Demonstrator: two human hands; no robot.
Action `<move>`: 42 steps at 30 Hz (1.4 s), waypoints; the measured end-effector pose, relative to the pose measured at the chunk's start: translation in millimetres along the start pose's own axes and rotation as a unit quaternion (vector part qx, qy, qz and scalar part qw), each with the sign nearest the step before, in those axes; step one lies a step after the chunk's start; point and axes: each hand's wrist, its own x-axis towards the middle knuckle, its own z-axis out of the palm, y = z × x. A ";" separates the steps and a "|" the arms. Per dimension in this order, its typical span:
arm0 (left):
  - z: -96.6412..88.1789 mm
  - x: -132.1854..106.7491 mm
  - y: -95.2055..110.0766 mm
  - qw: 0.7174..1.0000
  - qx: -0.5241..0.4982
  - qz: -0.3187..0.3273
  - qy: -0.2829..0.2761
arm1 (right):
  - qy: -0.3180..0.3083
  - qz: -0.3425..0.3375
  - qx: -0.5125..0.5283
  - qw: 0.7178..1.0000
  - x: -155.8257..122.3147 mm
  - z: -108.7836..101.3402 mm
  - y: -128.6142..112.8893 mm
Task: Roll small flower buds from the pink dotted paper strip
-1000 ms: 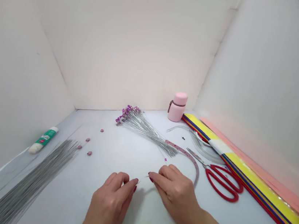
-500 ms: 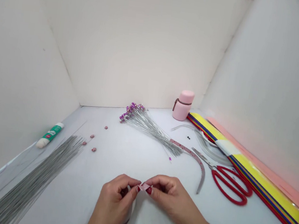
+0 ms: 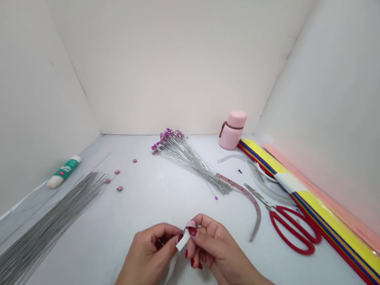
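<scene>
At the front middle of the table, my left hand (image 3: 154, 257) and my right hand (image 3: 218, 249) meet over a narrow paper strip (image 3: 182, 240). The strip is pink and patterned on one face, white on the other, and curls over between my fingers. My left thumb and forefinger pinch it from the left side. The right thumb and forefinger pinch its bent upper part, with the other right fingers curled below. A longer pink strip (image 3: 244, 194) lies curved on the table beyond my right hand. Several tiny folded pink stars (image 3: 120, 189) lie to the far left.
A bundle of silver wires (image 3: 49, 222) lies at left near a glue stick (image 3: 64, 171). Purple-tipped wire stems (image 3: 193, 159) lie at the back, beside a pink flask (image 3: 232, 129). Red-handled scissors (image 3: 294, 228) and coloured paper strips (image 3: 339, 232) occupy the right side.
The paper between my fingers now shows a white strip pointing down and a pink loop above. My right hand has turned, showing its lower fingers. The view has shifted slightly.
</scene>
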 end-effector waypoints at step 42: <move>-1.2 8.2 -2.6 0.972 -0.207 -0.111 0.033 | -0.057 -0.066 -0.237 0.968 -1.0 -2.2 4.4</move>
